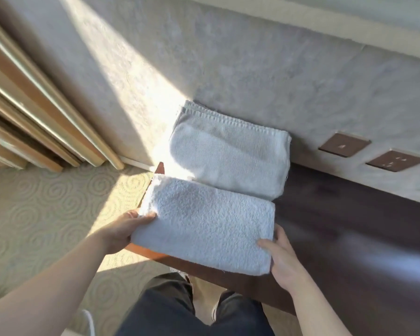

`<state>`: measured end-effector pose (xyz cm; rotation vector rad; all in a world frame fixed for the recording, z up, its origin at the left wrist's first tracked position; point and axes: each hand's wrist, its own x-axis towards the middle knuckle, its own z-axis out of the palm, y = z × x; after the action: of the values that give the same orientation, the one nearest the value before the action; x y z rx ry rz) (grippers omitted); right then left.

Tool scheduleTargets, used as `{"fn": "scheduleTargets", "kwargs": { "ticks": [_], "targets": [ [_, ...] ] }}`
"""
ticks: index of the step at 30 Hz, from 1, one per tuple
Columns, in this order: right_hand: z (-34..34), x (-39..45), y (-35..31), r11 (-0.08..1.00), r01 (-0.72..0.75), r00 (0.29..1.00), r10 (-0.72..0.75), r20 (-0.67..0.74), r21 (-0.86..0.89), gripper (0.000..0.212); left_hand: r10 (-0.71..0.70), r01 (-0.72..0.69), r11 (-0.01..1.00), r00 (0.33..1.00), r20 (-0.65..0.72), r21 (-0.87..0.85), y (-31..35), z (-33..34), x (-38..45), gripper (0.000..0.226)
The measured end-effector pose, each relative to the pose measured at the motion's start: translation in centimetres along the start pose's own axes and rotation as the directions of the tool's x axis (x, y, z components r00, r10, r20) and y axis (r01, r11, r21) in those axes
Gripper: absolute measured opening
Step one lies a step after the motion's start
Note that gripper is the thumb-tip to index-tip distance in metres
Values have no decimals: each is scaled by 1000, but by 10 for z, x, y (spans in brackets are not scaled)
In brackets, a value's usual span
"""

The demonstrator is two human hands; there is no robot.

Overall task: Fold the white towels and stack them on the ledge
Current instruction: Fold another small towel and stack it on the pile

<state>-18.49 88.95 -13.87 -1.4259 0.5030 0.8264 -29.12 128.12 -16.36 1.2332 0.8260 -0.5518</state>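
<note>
A folded white terry towel [204,224] lies flat near the front edge of the dark wooden ledge [349,226]. My left hand [124,229] grips its left end, thumb on top and fingers underneath. My right hand [281,258] holds its right end the same way, thumb on the top face. Behind it, against the wall, sits a stack of folded white towels [228,154], with a ribbed border along its far edge. The two nearly touch.
The ledge runs on to the right, bare and dark. Two brown wall sockets [344,144] [395,160] sit in the textured wall above it. Patterned carpet [46,202] and a wooden door frame [46,110] lie to the left. My legs are below the ledge's front edge.
</note>
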Motion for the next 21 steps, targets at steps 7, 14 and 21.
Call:
{"fn": "scheduleTargets", "kwargs": {
  "ticks": [7, 14, 21],
  "targets": [
    [3, 21, 38, 973, -201, 975, 187, -122, -113, 64, -67, 132, 939, 976, -206, 317, -19, 18, 12, 31],
    [7, 47, 0, 950, -32, 928, -87, -361, -311, 71, 203, -81, 941, 912, -357, 329, 32, 36, 39, 52],
    [17, 90, -39, 935, 9, 931, -137, -337, -355, 32, 293, -163, 889, 921, -257, 428, 96, 53, 73, 61]
  ]
}}
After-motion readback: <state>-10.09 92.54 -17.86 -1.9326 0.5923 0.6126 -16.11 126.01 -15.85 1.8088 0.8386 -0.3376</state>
